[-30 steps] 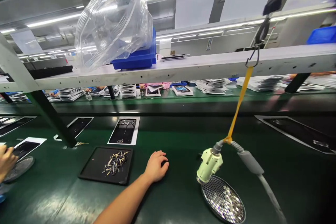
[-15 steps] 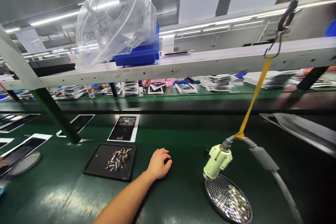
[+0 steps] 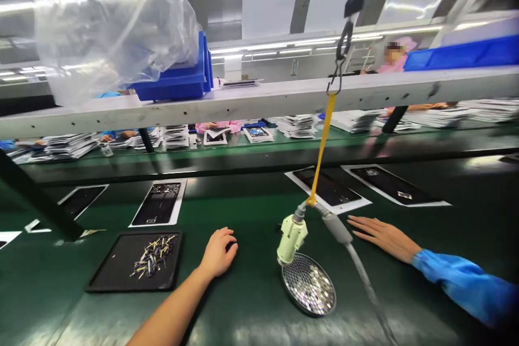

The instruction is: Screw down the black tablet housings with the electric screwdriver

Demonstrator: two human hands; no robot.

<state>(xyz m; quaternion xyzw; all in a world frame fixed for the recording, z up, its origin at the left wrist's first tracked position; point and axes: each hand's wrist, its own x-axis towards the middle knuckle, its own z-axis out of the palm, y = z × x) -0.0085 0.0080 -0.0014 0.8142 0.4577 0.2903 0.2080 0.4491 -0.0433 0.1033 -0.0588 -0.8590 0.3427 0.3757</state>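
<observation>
My left hand point(image 3: 219, 253) rests on the green work surface with its fingers loosely curled and the thumb apart; nothing shows in it. Left of it lies a black tray point(image 3: 109, 265) with a pile of small gold and dark parts point(image 3: 153, 257). To its right a pale green tool point(image 3: 292, 239) hangs from a yellow strap point(image 3: 323, 146), over the edge of a round dish point(image 3: 310, 286) of small shiny pieces. My right hand is not in view.
At the right, another person's blue-sleeved hand point(image 3: 385, 237) lies flat near two dark panels on white sheets point(image 3: 336, 189). Another panel point(image 3: 158, 204) lies behind the tray. A shelf point(image 3: 251, 101) crosses above, holding blue bins point(image 3: 174, 84) and a plastic bag point(image 3: 113, 21).
The view has swung to the right, so the tray, tool and dish appear further left. Another person's blue-sleeved hand and more panels now show at the right. My left hand keeps its pose.
</observation>
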